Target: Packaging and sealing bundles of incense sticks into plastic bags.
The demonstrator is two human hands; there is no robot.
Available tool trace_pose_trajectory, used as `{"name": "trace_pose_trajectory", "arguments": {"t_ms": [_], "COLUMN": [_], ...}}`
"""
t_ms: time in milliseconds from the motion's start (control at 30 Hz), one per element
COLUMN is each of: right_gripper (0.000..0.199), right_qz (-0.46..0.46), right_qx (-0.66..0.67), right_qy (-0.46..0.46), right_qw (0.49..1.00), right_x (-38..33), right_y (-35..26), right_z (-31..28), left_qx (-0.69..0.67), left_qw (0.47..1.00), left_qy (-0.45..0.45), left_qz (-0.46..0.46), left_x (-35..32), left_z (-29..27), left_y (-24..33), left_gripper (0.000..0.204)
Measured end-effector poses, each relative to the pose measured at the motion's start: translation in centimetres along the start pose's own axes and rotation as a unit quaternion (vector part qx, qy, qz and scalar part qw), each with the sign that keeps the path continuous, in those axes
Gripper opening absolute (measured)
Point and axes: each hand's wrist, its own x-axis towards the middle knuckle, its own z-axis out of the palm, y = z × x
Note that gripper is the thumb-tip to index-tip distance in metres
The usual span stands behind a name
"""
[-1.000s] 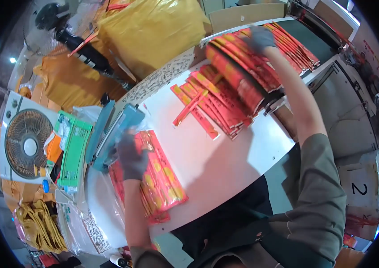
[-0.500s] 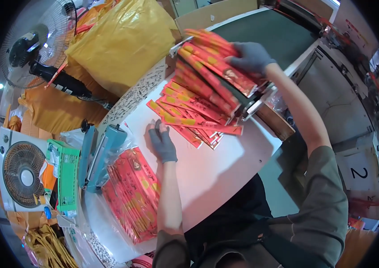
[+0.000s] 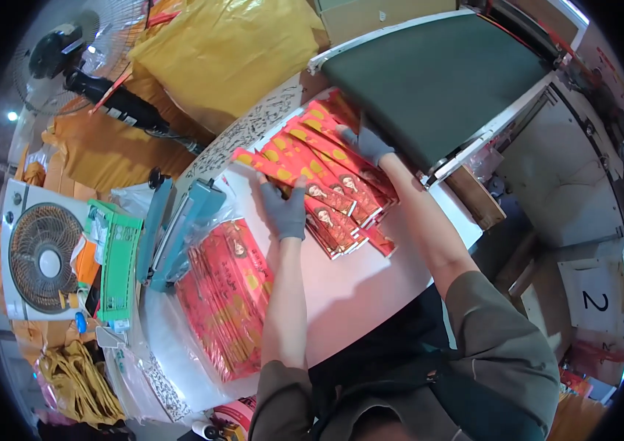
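Observation:
Long, narrow red packets (image 3: 327, 165) with yellow patches and printed figures lie fanned in a loose pile on the white tabletop (image 3: 349, 294). My left hand (image 3: 285, 213), in a grey fingerless glove, touches the pile's near left side with thumb and fingers spread. On the pile's far right side rests my right hand (image 3: 368, 145), gloved the same way; its fingers lie against the packets, partly out of sight. Left of my left forearm, a clear plastic bag holds a bundle of similar red packets (image 3: 227, 301).
A dark green conveyor belt (image 3: 437, 81) ends just beyond the pile. A teal bag sealer (image 3: 180, 228) stands at the left, beside a green basket (image 3: 117, 264) and a box fan (image 3: 47, 257). Large yellow sacks (image 3: 231, 59) and a black fan (image 3: 69, 62) are behind.
My right hand has come down from the belt's end with a batch of packets, now lying on the pile. My left hand has shifted slightly right against the pile. The belt's end shows bare.

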Motion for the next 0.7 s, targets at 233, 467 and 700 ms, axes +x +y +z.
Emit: {"name": "trace_pose_trajectory", "arguments": {"t_ms": [233,467,700], "right_gripper": [0.115,0.088,0.098], "right_qz": [0.083,0.069,0.081], "right_qx": [-0.053,0.242,0.283], "right_qy": [-0.262,-0.435,-0.419], "right_qw": [0.960,0.864,0.859], "right_x": [-7.4,-25.4,-29.4], "right_y": [-10.1,-8.6,-13.4], "right_z": [0.3,-7.9,-10.3], "left_qx": [0.028,-0.233,-0.122], "left_qw": [0.989,0.920,0.932], "left_qy": [0.066,-0.138,-0.275], "left_qz": [-0.129,-0.284,-0.200], "left_x": [-2.2,-21.6,-22.5], "left_z": [-2.3,-9.7,-10.6], "left_y": [0.7,7.4,13.2], "left_gripper": [0.075,0.061,0.064]}}
